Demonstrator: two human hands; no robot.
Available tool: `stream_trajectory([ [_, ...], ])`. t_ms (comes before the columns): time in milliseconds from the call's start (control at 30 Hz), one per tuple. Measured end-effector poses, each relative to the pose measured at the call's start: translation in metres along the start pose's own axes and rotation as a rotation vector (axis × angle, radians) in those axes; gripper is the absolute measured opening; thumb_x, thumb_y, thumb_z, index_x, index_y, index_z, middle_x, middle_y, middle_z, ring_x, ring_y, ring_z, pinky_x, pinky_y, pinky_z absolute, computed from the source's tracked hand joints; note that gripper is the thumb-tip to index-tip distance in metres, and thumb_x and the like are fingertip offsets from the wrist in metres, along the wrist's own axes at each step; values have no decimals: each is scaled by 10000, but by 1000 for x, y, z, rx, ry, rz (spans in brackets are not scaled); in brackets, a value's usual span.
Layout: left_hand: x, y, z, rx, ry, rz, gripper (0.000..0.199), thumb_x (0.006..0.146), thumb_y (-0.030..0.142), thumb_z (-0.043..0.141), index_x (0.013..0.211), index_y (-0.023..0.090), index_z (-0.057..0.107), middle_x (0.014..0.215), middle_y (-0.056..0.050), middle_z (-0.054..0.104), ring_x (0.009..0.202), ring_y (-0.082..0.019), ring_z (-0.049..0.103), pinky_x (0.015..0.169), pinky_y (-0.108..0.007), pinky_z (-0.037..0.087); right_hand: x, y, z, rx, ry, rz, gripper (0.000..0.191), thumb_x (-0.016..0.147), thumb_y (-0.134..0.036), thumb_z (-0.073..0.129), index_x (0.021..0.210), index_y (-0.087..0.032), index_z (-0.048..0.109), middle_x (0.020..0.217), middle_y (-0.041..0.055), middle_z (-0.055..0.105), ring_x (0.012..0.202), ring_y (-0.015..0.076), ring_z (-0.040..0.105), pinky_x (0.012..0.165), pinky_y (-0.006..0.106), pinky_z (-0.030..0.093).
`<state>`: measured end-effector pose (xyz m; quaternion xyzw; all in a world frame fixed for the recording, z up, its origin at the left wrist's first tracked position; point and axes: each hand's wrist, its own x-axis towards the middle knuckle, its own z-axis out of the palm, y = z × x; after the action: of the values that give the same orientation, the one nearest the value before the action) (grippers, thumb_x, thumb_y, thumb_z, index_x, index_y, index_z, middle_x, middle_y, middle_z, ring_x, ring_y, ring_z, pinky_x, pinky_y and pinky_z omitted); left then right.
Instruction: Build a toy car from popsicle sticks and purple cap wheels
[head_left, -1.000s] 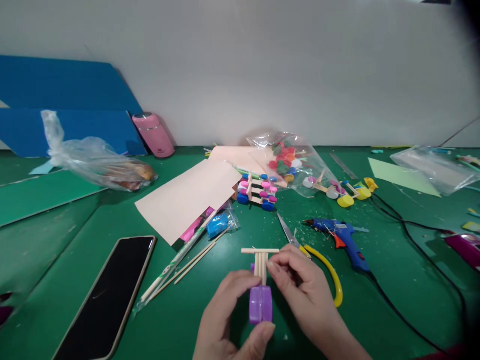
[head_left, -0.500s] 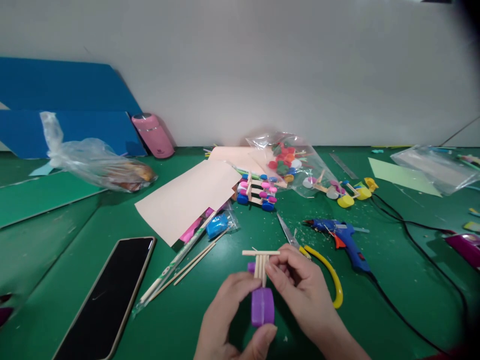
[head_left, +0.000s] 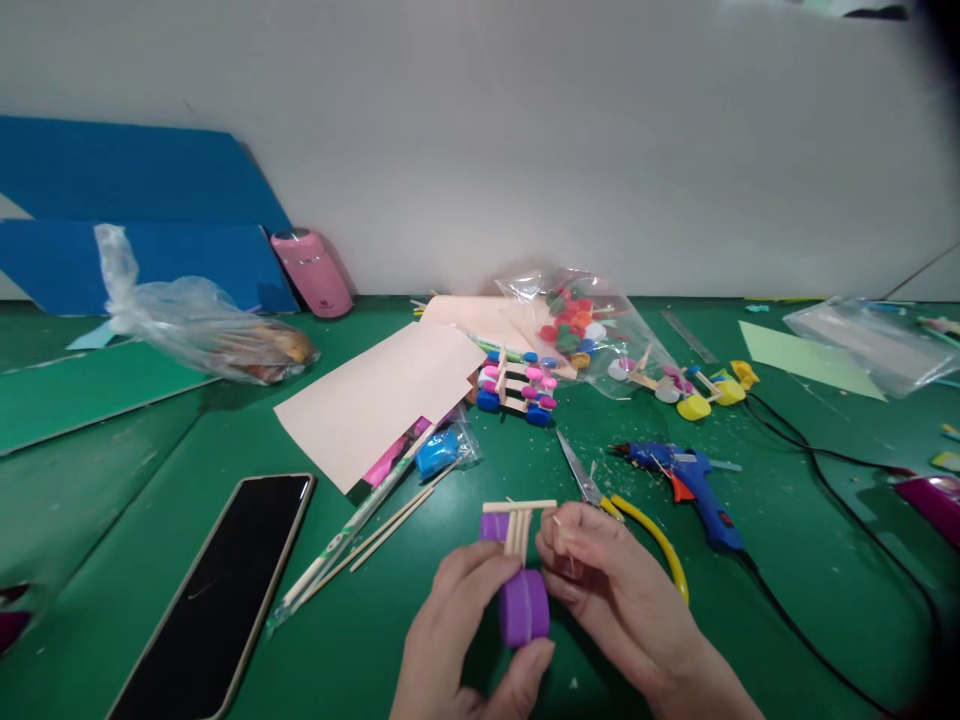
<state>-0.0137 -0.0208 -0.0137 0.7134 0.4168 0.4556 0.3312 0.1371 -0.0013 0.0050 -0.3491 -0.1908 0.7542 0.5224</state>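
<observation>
Low in the middle, my left hand [head_left: 457,630] grips a small model of wooden sticks and purple bottle caps, its thumb under the nearer purple cap [head_left: 524,608]. Several pale sticks [head_left: 518,532] lie side by side above that cap, with a crosswise stick [head_left: 519,506] at their far end. Another purple cap [head_left: 493,527] shows to the left of them. Just right of the sticks, my right hand [head_left: 615,590] has its thumb and fingertips pinched together; what they hold, if anything, is too small to name. Yellow-handled scissors [head_left: 585,475] lie behind the right hand.
A blue glue gun [head_left: 694,480] with a black cord lies on the right. Stick-and-cap models [head_left: 517,388] and a clear bag of caps [head_left: 577,325] sit behind. Cream paper [head_left: 382,395], loose sticks [head_left: 394,527] and a phone [head_left: 214,595] lie to the left.
My right hand has drawn a little right, away from the sticks, with its fingers curled tighter. The model has turned slightly, showing more of the far purple cap.
</observation>
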Motion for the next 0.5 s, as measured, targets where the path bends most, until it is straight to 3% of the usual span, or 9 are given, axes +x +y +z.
stream_trajectory([
  [133, 3, 9, 0, -220, 160, -219, 357, 665, 203, 651, 1006, 301, 617, 1001, -36, 612, 937, -229, 567, 844, -294, 425, -4, -6, -3, -200, 28, -63, 199, 712, -253, 630, 595, -168, 493, 576, -56, 368, 529, 76, 273, 469, 185, 242],
  [267, 8, 12, -10, -488, 191, -474, 255, 667, 282, 665, 922, 264, 655, 925, -34, 628, 848, -207, 581, 739, -243, 458, -13, -11, -14, -886, 50, -209, 233, 828, -340, 495, 653, -186, 489, 604, -48, 387, 554, 92, 325, 510, 214, 270],
  [367, 12, 8, -21, -711, 196, -606, 321, 652, 367, 668, 938, 225, 643, 836, -39, 646, 774, -192, 583, 689, -227, 457, -20, -13, -26, -1367, 1, -314, 350, 851, -325, 435, 531, -188, 406, 548, -43, 355, 535, 109, 360, 510, 241, 285],
  [433, 15, 6, -27, -847, 232, -662, 330, 648, 371, 666, 928, 195, 647, 827, -55, 652, 801, -203, 581, 715, -235, 447, -22, -14, -31, -1487, 55, -357, 286, 820, -310, 477, 561, -197, 437, 568, -35, 385, 534, 117, 396, 503, 242, 323],
  [500, 18, 5, -30, -996, 236, -700, 308, 657, 347, 652, 905, 164, 659, 837, -84, 657, 830, -230, 579, 761, -281, 440, -23, -17, -32, -1459, 136, -370, 84, 785, -292, 523, 799, -210, 534, 737, 4, 498, 631, 136, 489, 559, 245, 410],
])
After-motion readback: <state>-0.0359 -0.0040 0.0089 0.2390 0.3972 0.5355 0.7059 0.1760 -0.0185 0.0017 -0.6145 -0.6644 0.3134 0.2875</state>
